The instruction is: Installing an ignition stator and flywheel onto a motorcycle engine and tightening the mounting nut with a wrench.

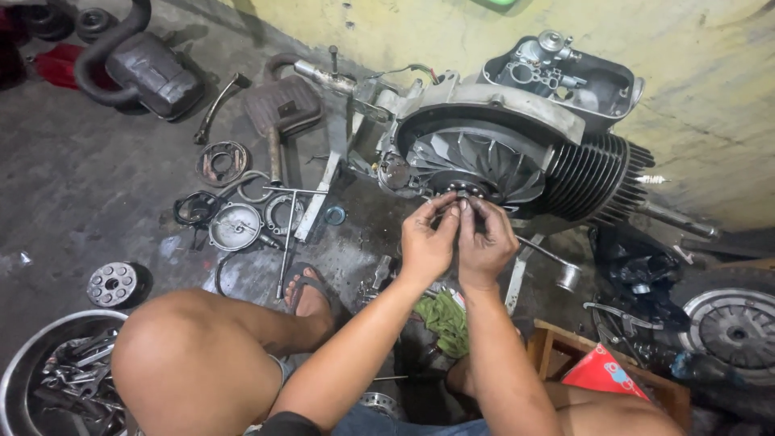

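The bare knee [190,355] is nearest; toward 12 o'clock both forearms reach, left hand [428,242] and right hand [483,242] pinching a small part [462,194] at the fan hub of the engine [500,157], whose finned cylinder points to 3 o'clock.

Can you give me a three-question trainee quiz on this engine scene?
1. True or false: both hands, left hand and right hand, meet at the hub of the engine's fan wheel.
2. Where is the metal bowl of tools? A) bottom left B) top right
3. What colour is the rag below the hands?

Key: 1 true; 2 A; 3 green.
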